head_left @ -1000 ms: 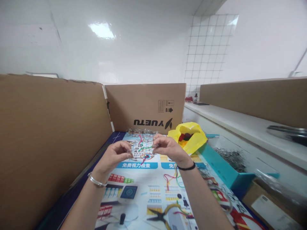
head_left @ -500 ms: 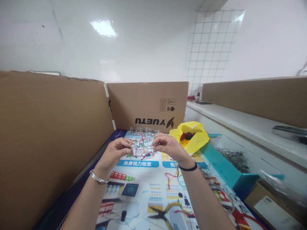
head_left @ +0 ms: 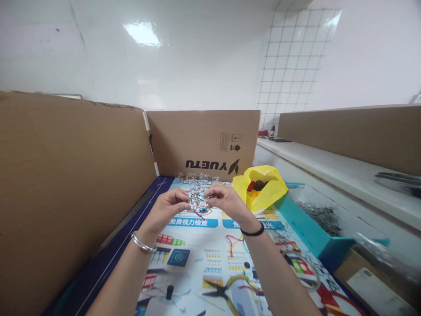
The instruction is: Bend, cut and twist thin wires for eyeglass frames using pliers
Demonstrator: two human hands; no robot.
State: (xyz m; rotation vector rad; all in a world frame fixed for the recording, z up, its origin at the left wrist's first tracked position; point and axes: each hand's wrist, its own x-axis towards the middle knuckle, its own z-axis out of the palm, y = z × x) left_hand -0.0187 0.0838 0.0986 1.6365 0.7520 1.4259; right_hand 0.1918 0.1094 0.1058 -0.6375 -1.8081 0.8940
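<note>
My left hand (head_left: 173, 205) and my right hand (head_left: 226, 201) are raised over the far part of the printed sheet, fingers pinched and facing each other. Between the fingertips is a thin, silvery wire piece with red and green strands (head_left: 199, 195). Its fine parts blend into the print behind, so its exact shape is unclear. Both hands seem to grip its ends. A silver bangle circles the left wrist, and a black band the right. Behind the hands, a row of small wiry silver pieces (head_left: 197, 176) lies along the cardboard.
Yellow-handled pliers (head_left: 223, 292) lie near the front. Red and green cords (head_left: 232, 243) rest by my right forearm. To the right stand a yellow bag (head_left: 241, 188) with coloured contents and a teal box (head_left: 302, 230) of metal pieces. Cardboard panels (head_left: 200, 136) wall the left and back.
My hands have come closer together, the left moving rightward and the right slightly left. The span of the wire piece between them looks narrower. The view has shifted slightly.
</note>
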